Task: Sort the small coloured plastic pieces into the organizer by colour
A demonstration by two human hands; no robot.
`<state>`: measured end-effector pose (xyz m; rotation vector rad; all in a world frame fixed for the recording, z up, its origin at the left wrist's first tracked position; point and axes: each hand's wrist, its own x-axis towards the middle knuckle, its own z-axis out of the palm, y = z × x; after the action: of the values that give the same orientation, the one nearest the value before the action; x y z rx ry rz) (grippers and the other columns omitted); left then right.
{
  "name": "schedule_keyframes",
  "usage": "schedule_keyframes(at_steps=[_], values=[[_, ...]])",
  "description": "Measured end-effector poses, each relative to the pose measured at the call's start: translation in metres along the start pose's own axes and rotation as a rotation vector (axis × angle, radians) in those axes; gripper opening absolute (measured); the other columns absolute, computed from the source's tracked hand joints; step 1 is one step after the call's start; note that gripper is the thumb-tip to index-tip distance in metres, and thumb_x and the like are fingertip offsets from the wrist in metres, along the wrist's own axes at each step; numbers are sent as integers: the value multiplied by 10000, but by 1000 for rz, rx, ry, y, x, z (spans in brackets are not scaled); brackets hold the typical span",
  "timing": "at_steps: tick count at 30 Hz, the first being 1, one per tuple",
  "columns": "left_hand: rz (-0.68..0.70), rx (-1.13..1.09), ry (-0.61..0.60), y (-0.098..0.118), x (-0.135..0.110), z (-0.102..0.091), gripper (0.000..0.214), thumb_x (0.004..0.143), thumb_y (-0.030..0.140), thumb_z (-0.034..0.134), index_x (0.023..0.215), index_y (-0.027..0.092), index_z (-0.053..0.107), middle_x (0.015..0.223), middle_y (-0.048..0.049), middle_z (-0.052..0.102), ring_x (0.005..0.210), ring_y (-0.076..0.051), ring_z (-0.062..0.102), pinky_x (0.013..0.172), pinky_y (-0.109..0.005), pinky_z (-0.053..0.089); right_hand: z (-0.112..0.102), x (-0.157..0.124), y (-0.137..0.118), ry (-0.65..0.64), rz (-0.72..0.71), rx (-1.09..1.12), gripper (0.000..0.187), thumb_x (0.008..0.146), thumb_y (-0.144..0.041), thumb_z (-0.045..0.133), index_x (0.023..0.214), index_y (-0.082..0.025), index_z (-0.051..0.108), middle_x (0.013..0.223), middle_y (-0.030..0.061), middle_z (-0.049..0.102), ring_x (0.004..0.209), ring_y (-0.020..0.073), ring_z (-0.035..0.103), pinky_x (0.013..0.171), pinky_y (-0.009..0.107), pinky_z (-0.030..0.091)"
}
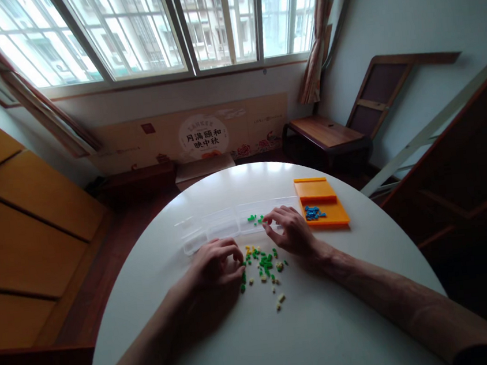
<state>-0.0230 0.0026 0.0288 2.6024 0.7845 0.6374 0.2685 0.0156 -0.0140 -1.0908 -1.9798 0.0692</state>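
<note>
Small green toy bricks (266, 264) lie in a loose pile on the white table, mixed with a few yellow bricks (250, 250) and cream ones (281, 298). My left hand (217, 262) rests at the pile's left edge, thumb and index finger closed beside green pieces; what is between them is hidden. Behind the pile stands a long clear plastic tray (223, 224) with compartments. My right hand (291, 230) is over its right part, fingers curled and the fingertips pinched close to several green bricks (252, 218) in one compartment. Whatever that pinch holds is too small to make out.
An orange box (343, 214) sits at the back right, with blue bricks (314, 213) in its front section. The round table's (287, 352) edge curves behind the tray. Beyond it are a wooden chair (325, 131), a cardboard box (204, 168) and a window.
</note>
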Motion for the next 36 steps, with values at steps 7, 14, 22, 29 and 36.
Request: schedule_keyframes(at_steps=[7, 14, 22, 29, 36], values=[[-27, -31, 21, -2, -2, 6, 59, 988, 280, 730, 954, 250, 768, 921, -16, 755, 794, -151, 679, 772, -273, 533, -5, 2, -3, 0, -24, 33, 79, 993, -161, 663, 989, -235, 691, 943, 48, 757, 895, 242, 667, 881, 412, 487], [-53, -194, 209, 0, 4, 15, 58, 969, 232, 744, 926, 199, 764, 877, -39, 734, 732, -136, 620, 684, -261, 512, -7, -1, -12, -80, -215, 146, 61, 1005, -216, 709, 1040, -266, 705, 995, 36, 791, 919, 236, 697, 879, 400, 508], [-132, -420, 241, 14, 14, 20, 119, 967, 247, 777, 885, 160, 775, 870, -48, 733, 720, -119, 622, 632, -226, 483, -1, 0, -18, -130, -476, 180, 115, 1056, -329, 739, 1135, -249, 717, 1004, 29, 809, 868, 198, 718, 828, 363, 511], [-122, -414, 211, 9, 11, 20, 117, 990, 264, 753, 932, 168, 787, 892, -53, 729, 722, -120, 612, 636, -229, 483, 1, 0, -17, -93, -489, 198, 27, 1071, -232, 709, 1066, -252, 726, 977, 9, 810, 840, 183, 707, 845, 355, 509], [-72, -94, 119, -2, 0, -4, 78, 930, 271, 777, 922, 196, 758, 904, -37, 724, 716, -130, 548, 728, -277, 479, 3, 3, 1, 123, -38, 58, 44, 1031, -224, 755, 1019, -266, 761, 958, 14, 820, 881, 233, 709, 901, 404, 513]])
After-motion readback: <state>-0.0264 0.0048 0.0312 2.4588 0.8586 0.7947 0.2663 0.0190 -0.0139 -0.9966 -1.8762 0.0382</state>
